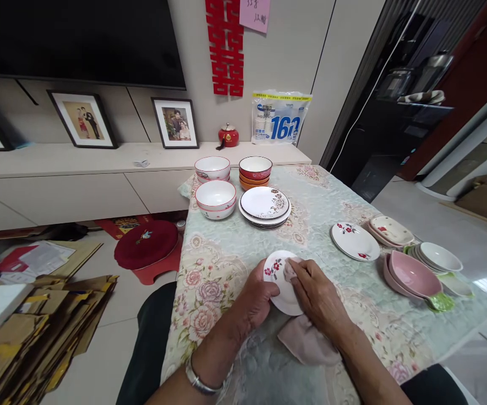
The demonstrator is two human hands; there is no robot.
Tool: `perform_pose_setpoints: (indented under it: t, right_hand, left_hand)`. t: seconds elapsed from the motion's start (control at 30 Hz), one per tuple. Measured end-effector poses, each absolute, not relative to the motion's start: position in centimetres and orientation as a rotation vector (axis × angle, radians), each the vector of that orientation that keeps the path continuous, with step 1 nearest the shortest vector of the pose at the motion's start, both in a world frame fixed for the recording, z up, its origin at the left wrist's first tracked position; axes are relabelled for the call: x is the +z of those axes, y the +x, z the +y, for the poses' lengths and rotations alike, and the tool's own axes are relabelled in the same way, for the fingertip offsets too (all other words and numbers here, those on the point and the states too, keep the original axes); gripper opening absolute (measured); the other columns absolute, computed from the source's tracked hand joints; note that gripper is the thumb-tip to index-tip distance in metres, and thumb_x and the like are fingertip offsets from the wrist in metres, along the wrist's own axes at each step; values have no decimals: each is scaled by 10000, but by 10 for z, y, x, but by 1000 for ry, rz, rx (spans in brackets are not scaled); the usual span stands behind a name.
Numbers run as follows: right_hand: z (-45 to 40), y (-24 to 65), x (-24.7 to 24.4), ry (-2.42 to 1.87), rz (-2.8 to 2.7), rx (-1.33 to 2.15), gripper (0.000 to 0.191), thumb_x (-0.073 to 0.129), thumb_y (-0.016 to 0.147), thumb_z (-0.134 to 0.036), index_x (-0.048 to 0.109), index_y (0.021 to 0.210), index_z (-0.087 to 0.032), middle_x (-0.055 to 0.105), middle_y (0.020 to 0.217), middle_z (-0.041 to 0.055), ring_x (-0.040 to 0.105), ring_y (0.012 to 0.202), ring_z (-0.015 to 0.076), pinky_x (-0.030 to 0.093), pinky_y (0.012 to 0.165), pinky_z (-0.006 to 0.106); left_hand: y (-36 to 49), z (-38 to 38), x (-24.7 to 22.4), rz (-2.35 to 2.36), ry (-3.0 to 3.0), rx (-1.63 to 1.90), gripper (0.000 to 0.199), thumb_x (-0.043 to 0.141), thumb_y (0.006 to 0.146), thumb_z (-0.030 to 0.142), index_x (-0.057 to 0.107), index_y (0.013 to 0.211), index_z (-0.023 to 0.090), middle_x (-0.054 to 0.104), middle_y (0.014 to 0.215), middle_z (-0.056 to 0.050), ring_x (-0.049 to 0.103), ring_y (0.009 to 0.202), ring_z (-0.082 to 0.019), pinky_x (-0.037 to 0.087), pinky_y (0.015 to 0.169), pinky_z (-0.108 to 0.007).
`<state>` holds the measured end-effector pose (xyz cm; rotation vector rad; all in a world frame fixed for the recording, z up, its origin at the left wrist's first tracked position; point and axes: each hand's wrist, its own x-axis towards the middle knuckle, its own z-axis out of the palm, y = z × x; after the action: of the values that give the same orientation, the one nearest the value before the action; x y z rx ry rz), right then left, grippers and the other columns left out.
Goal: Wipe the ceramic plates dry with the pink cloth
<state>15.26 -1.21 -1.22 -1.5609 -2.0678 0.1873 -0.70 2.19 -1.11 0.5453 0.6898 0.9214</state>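
A small white plate (286, 295) with red flowers is gripped at its left rim by my left hand (255, 297), the thumb lying over the edge. My right hand (317, 292) pinches a beige cloth (309, 342) and presses it on the plate's face; the rest of the cloth hangs below the plate. Beyond my hands stands a stack of white plates (264, 203) with a brown floral pattern. To the right lies a larger white plate (355, 242) with similar red flowers.
White bowls (215, 197) and red and orange bowls (255, 169) are stacked at the table's far end. On the right are oval dishes (392, 230), pink bowls (412, 274) and small white bowls (441, 257). A red stool (146, 244) and flattened cardboard (53, 320) are on the left.
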Motion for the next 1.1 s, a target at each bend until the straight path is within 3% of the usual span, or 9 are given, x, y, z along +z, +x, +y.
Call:
perform_pose_setpoints:
  t: [0.3,0.57,0.67,0.77,0.97,1.1]
  right_hand:
    - [-4,131,-7,-1168,-2039,229,354,447,940,-145,552,1269,-224,586,1127,90,575,1081,192,509,901,323]
    - [20,155,-16,-1659,-1888,-12,256,466,907,-216,602,1119,-170,588,908,73,597,826,219,500,763,358]
    - [21,154,-16,-1743,-1820,-50,230,466,907,-239,609,1070,-162,593,894,77,596,812,228,494,744,361]
    - [18,140,-12,-1558,-1873,60,231,458,916,-214,605,1091,-173,611,930,78,602,860,211,493,783,340]
    - [15,122,-5,-1163,-2081,340,235,457,937,-194,629,1093,-228,654,942,54,607,888,177,494,785,303]
    - [17,140,-7,-1422,-2057,194,232,484,901,-191,628,1082,-205,673,977,65,613,916,203,468,814,332]
  left_hand:
    - [-6,16,-1,584,602,869,696,459,419,-60,618,1058,169,670,830,-11,612,803,-172,414,642,-234]
    - [-3,20,-7,591,547,846,799,447,411,-77,571,1158,177,667,832,-5,614,792,-168,418,667,-248]
    - [-3,21,-7,583,539,847,797,446,408,-76,564,1155,175,662,819,-1,611,780,-166,424,676,-253]
    - [-3,20,-7,578,557,854,775,451,419,-66,561,1145,181,648,790,6,601,750,-165,411,637,-249]
    - [-3,18,-11,563,577,896,541,474,416,-69,591,893,157,615,730,17,558,701,-121,381,633,-220]
    - [-5,20,-7,565,517,868,722,454,403,-72,578,1068,181,641,782,8,582,749,-147,399,666,-240]
